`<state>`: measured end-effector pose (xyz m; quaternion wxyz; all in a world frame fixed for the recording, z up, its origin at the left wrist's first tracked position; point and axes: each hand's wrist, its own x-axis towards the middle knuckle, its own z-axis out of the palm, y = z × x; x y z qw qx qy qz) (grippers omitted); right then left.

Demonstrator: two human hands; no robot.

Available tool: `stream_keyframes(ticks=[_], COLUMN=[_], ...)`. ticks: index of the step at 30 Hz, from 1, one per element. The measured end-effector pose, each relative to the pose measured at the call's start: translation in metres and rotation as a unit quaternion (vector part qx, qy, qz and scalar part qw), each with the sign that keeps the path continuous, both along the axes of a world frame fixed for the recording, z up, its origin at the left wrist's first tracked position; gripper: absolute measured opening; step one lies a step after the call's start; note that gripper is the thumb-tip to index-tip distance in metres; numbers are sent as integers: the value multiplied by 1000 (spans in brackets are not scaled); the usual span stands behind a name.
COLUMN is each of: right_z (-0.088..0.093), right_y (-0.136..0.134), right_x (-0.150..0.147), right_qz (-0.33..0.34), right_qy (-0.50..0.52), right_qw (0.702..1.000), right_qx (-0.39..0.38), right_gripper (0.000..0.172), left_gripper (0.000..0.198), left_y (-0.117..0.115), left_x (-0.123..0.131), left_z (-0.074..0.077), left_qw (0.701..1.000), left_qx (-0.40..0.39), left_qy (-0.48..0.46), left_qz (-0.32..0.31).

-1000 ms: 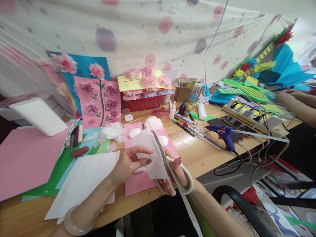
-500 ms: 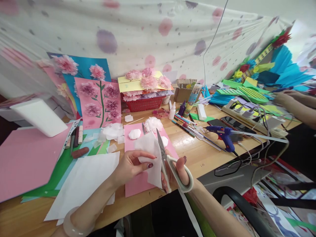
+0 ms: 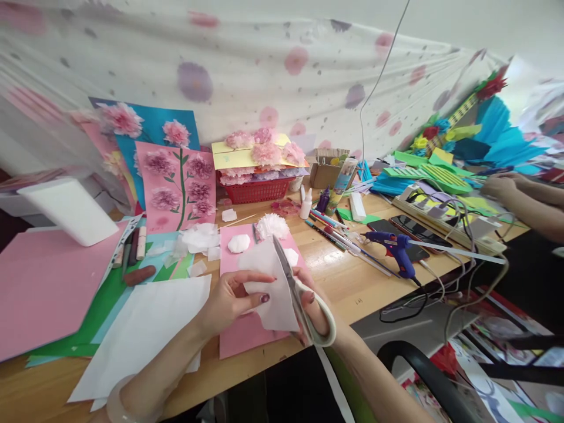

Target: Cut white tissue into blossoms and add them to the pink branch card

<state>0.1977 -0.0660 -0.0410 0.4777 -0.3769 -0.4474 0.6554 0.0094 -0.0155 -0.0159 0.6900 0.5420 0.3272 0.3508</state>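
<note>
Between thumb and fingers, my left hand point(image 3: 235, 299) pinches a piece of thin white paper point(image 3: 277, 308) above a pink sheet point(image 3: 247, 343). My right hand point(image 3: 315, 314) grips white-handled scissors point(image 3: 284, 261) at the paper's right edge, the blades nearly together and pointing away from me. Beyond the paper, a fluffy white paper flower point(image 3: 272, 226) and a white paper cutout point(image 3: 238, 243) rest on the pink sheet. Another white piece point(image 3: 291, 256) shows partly behind the blades.
White sheets point(image 3: 150, 329) lie to the left, near small paper scraps point(image 3: 200, 237). A red basket point(image 3: 258, 191) holds paper flowers at the back. Pens point(image 3: 328, 234), a blue glue gun point(image 3: 396, 247) and a power strip point(image 3: 440, 211) lie right. Another person's hands point(image 3: 502, 185) are at far right.
The scissor blades have closed along the paper's edge, and my right hand has shifted slightly left. My left hand keeps its pinch on the paper. The view has shifted a little.
</note>
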Motion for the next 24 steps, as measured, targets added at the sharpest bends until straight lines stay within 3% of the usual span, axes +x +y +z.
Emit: stream_keyframes(ticks=[2, 5, 8, 10, 13, 17, 19, 20, 22, 24], right_z=[13, 30, 36, 34, 30, 34, 39, 41, 45, 44], right_y=[2, 2, 0, -1, 0, 5, 6, 6, 6, 6], right_x=[17, 52, 85, 99, 109, 109, 99, 91, 68, 39], right_qz=[-100, -236, -246, -233, -194, -187, -239, -261, -254, -142], right_qy=[-112, -350, -570, -645, -697, -716, -676, -627, -458, -254], right_qw=[988, 902, 776, 719, 681, 660, 684, 721, 841, 952], right_qx=[42, 92, 109, 110, 112, 127, 134, 137, 133, 95], right_gripper=[73, 61, 42, 36, 26, 19, 21, 23, 28, 39], left_gripper=[30, 41, 49, 53, 59, 63, 65, 65, 66, 66], left_y=[2, 5, 7, 7, 7, 7, 7, 6, 5, 4], left_x=[-3, -6, -7, -6, -5, -4, -4, -4, -5, -6], left_z=[0, 0, 0, 1, 3, 7, 8, 9, 9, 10], left_qw=[1000, 999, 999, 999, 998, 997, 997, 997, 998, 999], left_qx=[-7, -5, -6, -10, -11, -9, -13, -13, -12, -7], left_qy=[7, -6, -25, -30, -39, -68, -68, -66, -58, -45], left_qz=[20, 35, 39, 38, 42, 44, 37, 31, 10, -18])
